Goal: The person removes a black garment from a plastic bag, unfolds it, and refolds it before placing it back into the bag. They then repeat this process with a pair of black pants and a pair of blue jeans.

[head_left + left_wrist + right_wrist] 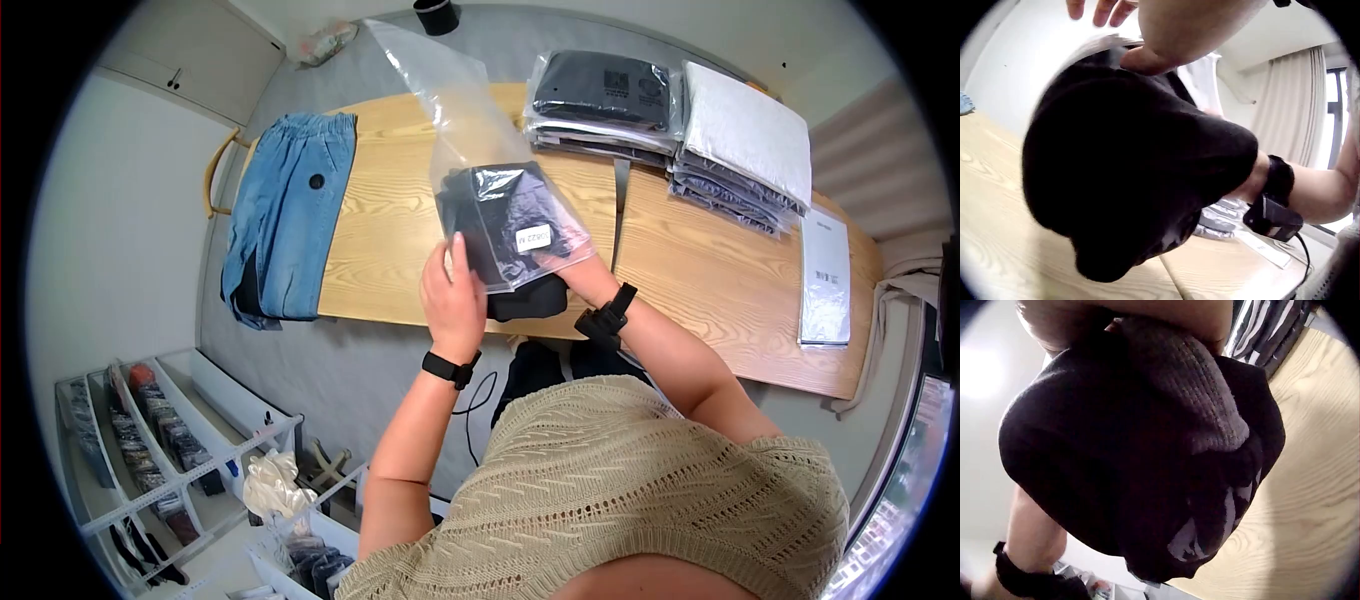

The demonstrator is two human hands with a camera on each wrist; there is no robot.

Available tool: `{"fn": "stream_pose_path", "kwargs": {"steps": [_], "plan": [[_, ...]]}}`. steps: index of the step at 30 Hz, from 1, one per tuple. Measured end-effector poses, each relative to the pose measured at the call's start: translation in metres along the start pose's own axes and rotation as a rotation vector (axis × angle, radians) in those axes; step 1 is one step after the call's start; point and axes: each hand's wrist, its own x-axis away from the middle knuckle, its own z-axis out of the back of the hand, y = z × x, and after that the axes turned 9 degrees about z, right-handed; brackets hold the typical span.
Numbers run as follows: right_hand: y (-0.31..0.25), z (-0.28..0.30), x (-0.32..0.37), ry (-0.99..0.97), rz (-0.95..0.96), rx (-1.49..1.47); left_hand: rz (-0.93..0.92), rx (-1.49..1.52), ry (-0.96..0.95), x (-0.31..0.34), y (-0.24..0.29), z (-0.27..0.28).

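A folded black garment is partly inside a clear plastic bag with a white label, held above the table's front edge. The bag's empty part stands up beyond the garment. My left hand touches the left side of the bundle with fingers fairly straight; in the left wrist view its thumb rests on the dark cloth. My right hand holds the right near corner, its fingers mostly hidden by plastic and cloth. A grey ribbed part shows on the dark cloth in the right wrist view.
Folded blue jeans lie at the table's left end. Bagged dark garments and a stack topped with a white one stand at the back right. A flat white packet lies far right. White divided bins stand lower left.
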Motion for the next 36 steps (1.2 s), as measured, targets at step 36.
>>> {"fn": "stream_pose_path", "kwargs": {"steps": [36], "plan": [[0.051, -0.085, -0.026, -0.203, 0.161, 1.007, 0.768, 0.051, -0.33, 0.111, -0.052, -0.028]]}}
